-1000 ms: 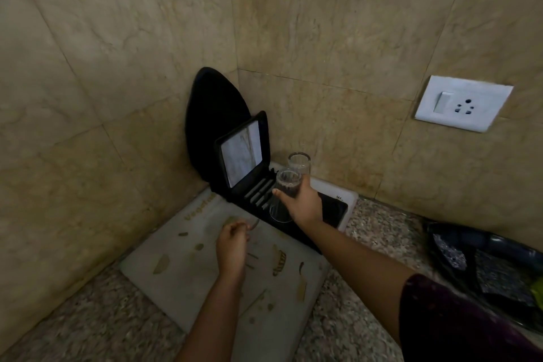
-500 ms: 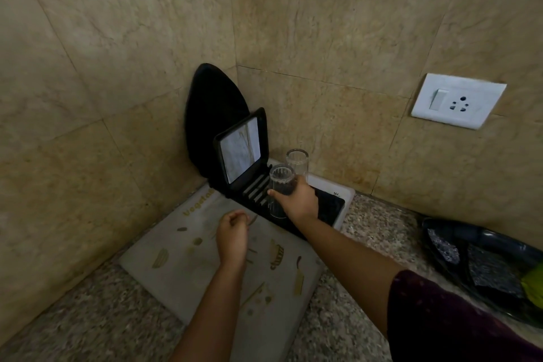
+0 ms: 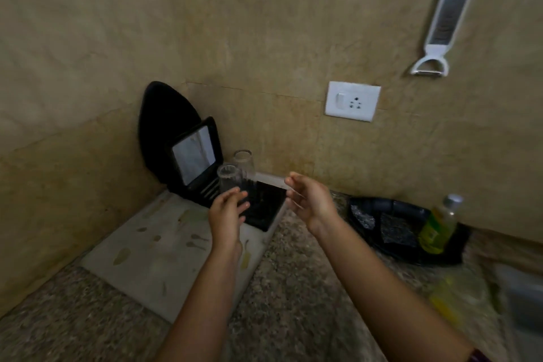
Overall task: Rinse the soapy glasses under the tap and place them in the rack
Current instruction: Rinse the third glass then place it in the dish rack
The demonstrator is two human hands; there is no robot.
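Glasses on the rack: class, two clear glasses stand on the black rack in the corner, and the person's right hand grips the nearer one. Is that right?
Not quite. The head view shows the right hand open and apart from the glasses, gripping nothing. The nearer glass and the farther glass do stand on the black rack in the corner.

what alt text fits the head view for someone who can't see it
A person's open left hand and right hand hover, holding nothing, before a near glass and far glass standing on a black rack in a tiled counter corner. A socket is on the wall.
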